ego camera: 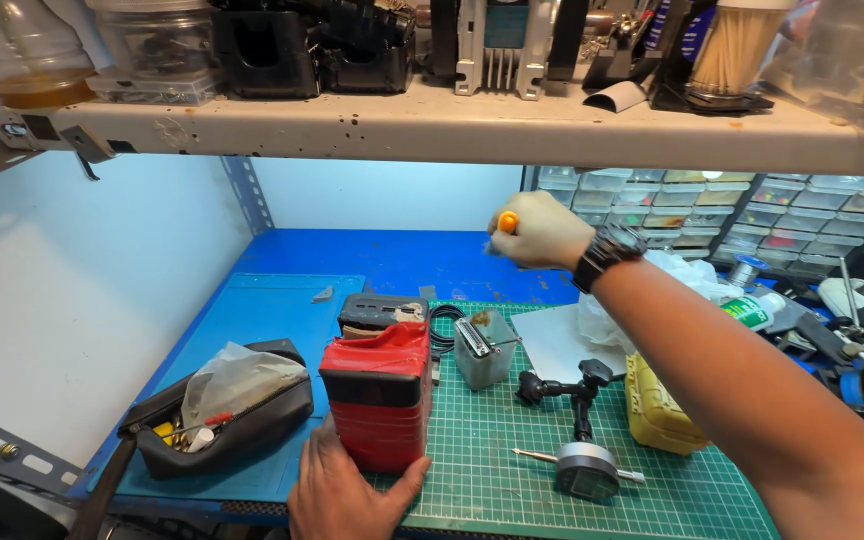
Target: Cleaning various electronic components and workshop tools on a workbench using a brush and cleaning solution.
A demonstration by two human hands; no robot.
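Observation:
My left hand rests against the base of a red block wrapped in tape, which stands upright on the green cutting mat. My right hand is raised above the bench, its fist closed around a tool with an orange handle; the tool's shaft is hidden. I wear a dark wristwatch on that arm. Behind the red block lies a dark boxy part, and a small grey box with a metal clip stands to its right.
A black pouch with a plastic bag and small tools lies at the left on the blue mat. A dial gauge on a black arm, a yellow case, a white bag and a bottle sit at the right. A cluttered shelf hangs overhead.

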